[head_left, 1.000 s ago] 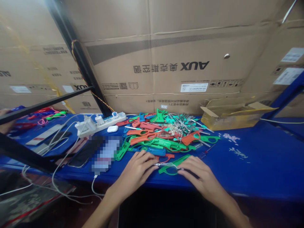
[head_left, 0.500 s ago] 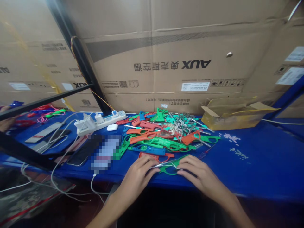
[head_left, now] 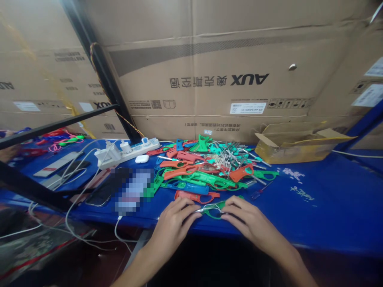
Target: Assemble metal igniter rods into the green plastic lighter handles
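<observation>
At the table's front edge I see a green lighter casing (head_left: 213, 215) with an open trigger loop, lying between my hands. My left hand (head_left: 175, 221) is closed, thumb and fingers pinching a shiny metal tube (head_left: 198, 210) at the casing's left end. A thin white wire (head_left: 211, 205) curves from the tube across the casing towards the other hand. My right hand (head_left: 247, 217) grips the casing's right end, and its fingers hide most of that end. Just beyond lies a red lighter casing (head_left: 196, 197), apart from both hands.
Behind is a pile of green, orange and blue casings (head_left: 185, 171) and metal tubes with wires (head_left: 229, 155). An open cardboard box (head_left: 293, 151), small pale parts (head_left: 302, 193) and a screwdriver (head_left: 256, 195) are at right. Phones (head_left: 109, 187), cables and a power strip (head_left: 139, 150) occupy the left.
The green casing has turned slightly between my hands, with less of its right end showing above my right fingers. The metal tube lies closer along it. The view has shifted slightly.
</observation>
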`<state>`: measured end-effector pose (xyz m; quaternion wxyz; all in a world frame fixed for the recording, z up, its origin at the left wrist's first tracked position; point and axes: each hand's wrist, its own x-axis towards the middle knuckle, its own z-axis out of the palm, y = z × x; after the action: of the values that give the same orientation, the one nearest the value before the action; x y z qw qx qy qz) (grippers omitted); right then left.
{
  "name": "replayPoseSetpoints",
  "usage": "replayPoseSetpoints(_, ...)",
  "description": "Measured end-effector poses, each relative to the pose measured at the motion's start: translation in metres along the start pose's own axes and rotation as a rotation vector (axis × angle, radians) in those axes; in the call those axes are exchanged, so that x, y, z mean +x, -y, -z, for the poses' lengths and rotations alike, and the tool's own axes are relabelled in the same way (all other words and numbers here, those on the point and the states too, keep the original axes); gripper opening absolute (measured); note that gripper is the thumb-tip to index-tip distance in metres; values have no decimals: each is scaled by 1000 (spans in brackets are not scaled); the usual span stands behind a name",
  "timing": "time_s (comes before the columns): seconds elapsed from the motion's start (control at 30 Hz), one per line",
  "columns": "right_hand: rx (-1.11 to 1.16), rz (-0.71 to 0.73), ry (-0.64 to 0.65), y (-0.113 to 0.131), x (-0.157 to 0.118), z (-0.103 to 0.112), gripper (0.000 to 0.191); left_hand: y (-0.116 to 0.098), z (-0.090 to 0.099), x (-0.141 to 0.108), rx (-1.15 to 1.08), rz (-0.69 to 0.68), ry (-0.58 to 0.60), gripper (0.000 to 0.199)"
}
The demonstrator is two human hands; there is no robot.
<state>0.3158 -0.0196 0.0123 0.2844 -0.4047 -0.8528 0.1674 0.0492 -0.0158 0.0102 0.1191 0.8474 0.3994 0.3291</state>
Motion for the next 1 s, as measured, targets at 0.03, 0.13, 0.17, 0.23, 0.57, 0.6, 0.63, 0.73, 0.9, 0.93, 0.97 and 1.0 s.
replayPoseSetpoints(0.03, 19, -6, 5, 1, 0, -1, 18, 0, 0, 0, -6, 3, -4, 25)
replayPoseSetpoints(0.13, 68, -23, 23, 1, 0, -2, 17, 2, -3, 0, -7, -1, -11, 22)
replayPoseSetpoints(0.17, 79, -26, 27, 1, 0, -2, 16, 2, -4, 1, -5, -6, -15, 21)
replayPoseSetpoints(0.23, 97, -37, 40, 0, 1, -1, 16, 4, -5, 3, 1, -15, -28, 21)
replayPoseSetpoints(0.57, 151, -65, 65, -3, 0, 1, 18, 13, -8, 14, 89, 0, 0, 16)
replayPoseSetpoints(0.6, 151, -67, 61, -3, 0, 1, 18, 13, -8, 15, 86, 1, 17, 15)
replayPoseSetpoints(0.63, 149, -70, 58, -4, 0, 0, 17, 13, -7, 15, 82, -6, 30, 15)
replayPoseSetpoints(0.73, 133, -74, 42, -6, 0, 0, 15, 12, -5, 14, 90, -45, 38, 18)
replayPoseSetpoints(0.9, 129, -80, 35, -5, -1, -1, 12, 10, -5, 13, 108, -54, 32, 26)
replayPoseSetpoints(0.93, 131, -80, 38, -4, -1, -1, 12, 10, -5, 13, 106, -48, 32, 26)
replayPoseSetpoints(0.97, 130, -78, 41, -3, -1, -2, 12, 10, -5, 13, 105, -40, 31, 25)
replayPoseSetpoints(1.0, 126, -76, 44, -2, -2, -2, 12, 11, -6, 13, 104, -32, 28, 24)
